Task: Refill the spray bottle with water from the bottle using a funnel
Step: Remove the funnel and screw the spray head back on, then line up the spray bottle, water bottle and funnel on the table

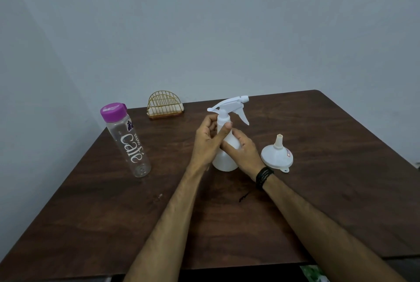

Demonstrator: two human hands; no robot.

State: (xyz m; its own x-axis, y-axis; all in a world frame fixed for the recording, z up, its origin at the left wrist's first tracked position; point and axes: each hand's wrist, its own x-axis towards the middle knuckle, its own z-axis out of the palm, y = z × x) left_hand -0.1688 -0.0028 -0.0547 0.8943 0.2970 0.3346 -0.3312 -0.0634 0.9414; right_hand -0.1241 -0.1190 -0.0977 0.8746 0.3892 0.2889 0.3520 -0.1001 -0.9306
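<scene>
A white spray bottle (225,161) stands upright in the middle of the dark wooden table (318,190), its trigger head on and pointing right. My left hand (208,143) grips its neck just below the collar, thumb across the front. My right hand (244,152) wraps around the bottle's body from the right. A white funnel (276,154) rests upside down on the table right of the bottle, spout up. To the left stands a clear water bottle (129,143) with a purple cap, closed and apart from both hands.
A gold wire napkin holder (164,105) sits at the table's far edge by the grey wall. A small dark mark (244,196) lies on the tabletop between my forearms. A black band circles my right wrist.
</scene>
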